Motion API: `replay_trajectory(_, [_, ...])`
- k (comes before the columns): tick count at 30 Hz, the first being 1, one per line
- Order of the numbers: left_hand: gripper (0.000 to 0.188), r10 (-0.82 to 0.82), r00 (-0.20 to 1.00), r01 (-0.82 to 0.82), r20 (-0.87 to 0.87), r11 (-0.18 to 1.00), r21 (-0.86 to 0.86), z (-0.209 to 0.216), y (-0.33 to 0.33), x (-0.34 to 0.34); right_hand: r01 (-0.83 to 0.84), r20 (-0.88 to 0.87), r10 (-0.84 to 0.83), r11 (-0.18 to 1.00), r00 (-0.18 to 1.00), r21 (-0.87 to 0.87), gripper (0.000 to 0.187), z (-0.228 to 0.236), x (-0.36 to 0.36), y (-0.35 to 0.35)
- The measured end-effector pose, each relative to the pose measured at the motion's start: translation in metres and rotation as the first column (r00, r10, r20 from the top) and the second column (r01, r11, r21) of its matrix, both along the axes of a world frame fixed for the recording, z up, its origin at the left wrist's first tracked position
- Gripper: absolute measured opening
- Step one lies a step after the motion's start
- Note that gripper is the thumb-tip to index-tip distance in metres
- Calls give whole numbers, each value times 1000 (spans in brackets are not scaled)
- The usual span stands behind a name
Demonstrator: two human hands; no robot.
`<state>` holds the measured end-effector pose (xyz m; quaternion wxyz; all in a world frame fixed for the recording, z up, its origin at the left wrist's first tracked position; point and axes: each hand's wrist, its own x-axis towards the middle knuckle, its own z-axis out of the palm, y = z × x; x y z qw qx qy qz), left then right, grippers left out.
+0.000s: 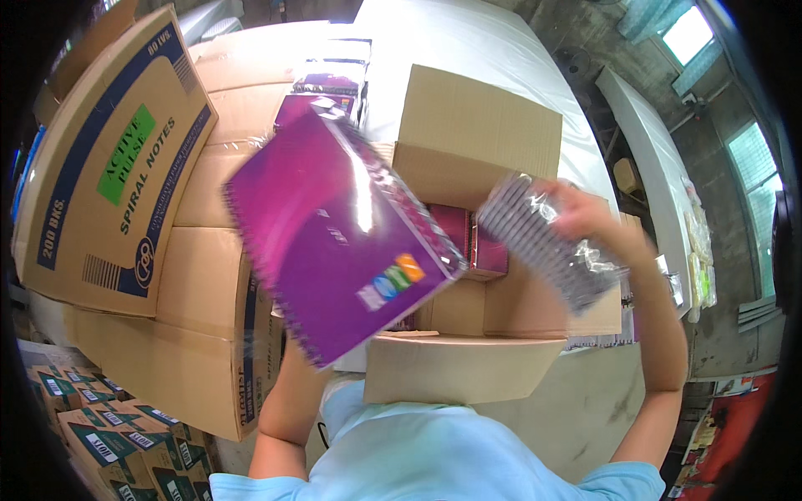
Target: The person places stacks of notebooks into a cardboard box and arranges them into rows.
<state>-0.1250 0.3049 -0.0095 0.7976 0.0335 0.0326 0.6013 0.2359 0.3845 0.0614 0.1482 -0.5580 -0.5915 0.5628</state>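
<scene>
A shrink-wrapped pack of purple spiral notebooks (334,234) is held up left of centre, tilted, its cover facing up. My left forearm (288,401) reaches beneath it, and the pack hides the left hand's fingers. On the right, my right hand (581,219) grips a second spiral notebook pack (543,246) in clear wrap, edge-on and blurred, with the thumb and fingers closed on its upper side. Between and below the two packs stands an open cardboard carton (468,367), flaps spread, with dark red-purple packs (487,253) inside.
A large printed carton (117,167) stands at the left, against other brown cartons (205,275). More purple notebook packs (330,79) lie behind on the white-covered table (468,33). Green-and-brown boxes (125,434) are stacked at lower left. A long white surface (652,167) runs along the right.
</scene>
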Motion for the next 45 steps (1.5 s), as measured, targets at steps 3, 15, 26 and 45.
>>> replay_trajectory(3, [60, 154, 986, -155, -61, 988, -7, -25, -1, -40, -136, 223, 134, 991, 966, -4, 46, -58, -80, -41])
replay_trajectory(15, [60, 395, 885, -436, -248, 889, -142, -111, -61, -98, 466, 573, -108, 710, 813, -528, 101, -202, -114, -72])
replay_trajectory(26, [60, 423, 858, -472, -291, 873, -125, -109, -76, -99, 321, 538, -24, 824, 843, -466, 89, -249, -95, -76])
replay_trajectory(45, [48, 272, 817, -216, -509, 962, 167, 9, -28, -27, 102, -633, 78, 965, 770, 242, 91, -20, -140, -33])
